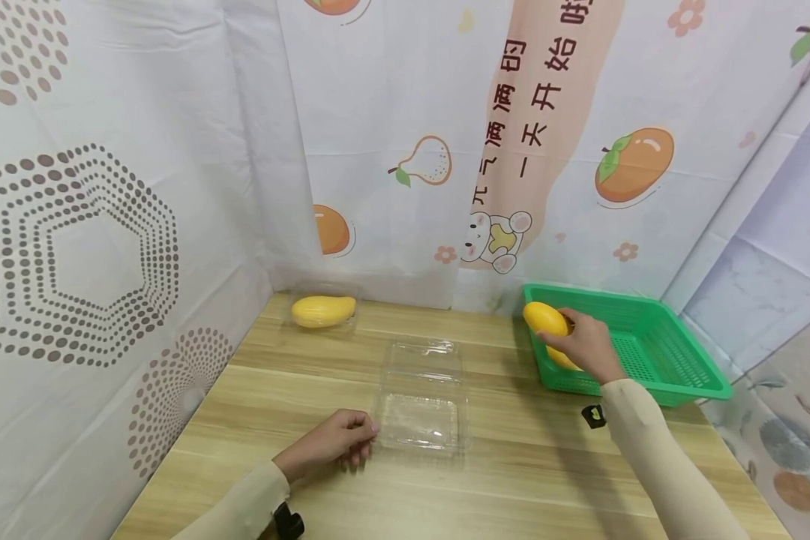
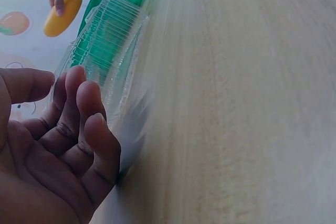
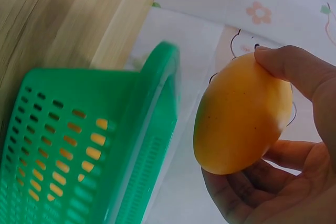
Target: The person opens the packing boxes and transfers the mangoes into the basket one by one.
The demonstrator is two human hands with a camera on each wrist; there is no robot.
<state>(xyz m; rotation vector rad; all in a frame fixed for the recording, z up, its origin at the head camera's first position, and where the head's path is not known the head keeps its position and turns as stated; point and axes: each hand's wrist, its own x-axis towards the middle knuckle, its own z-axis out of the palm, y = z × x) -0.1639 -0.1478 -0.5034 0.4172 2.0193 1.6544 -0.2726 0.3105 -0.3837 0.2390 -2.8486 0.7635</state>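
Observation:
My right hand (image 1: 586, 346) grips a yellow mango (image 1: 545, 319) over the left side of the green basket (image 1: 695, 352); in the right wrist view, the thumb is on one end of the mango (image 3: 242, 114) and the fingers are beneath it. Another yellow fruit (image 1: 562, 358) lies in the basket, partly hidden by the hand. An open clear plastic container (image 1: 421, 421) lies flat on the table. At its left edge, my left hand (image 1: 331, 444) pinches the rim between thumb and index finger, the other fingers curled, as the left wrist view shows.
A clear container (image 1: 358, 315) holding a yellow mango (image 1: 322, 311) stands at the table's back left corner. A small black object (image 1: 593, 416) lies in front of the basket. Printed curtains hang behind and beside the wooden table (image 1: 256, 420).

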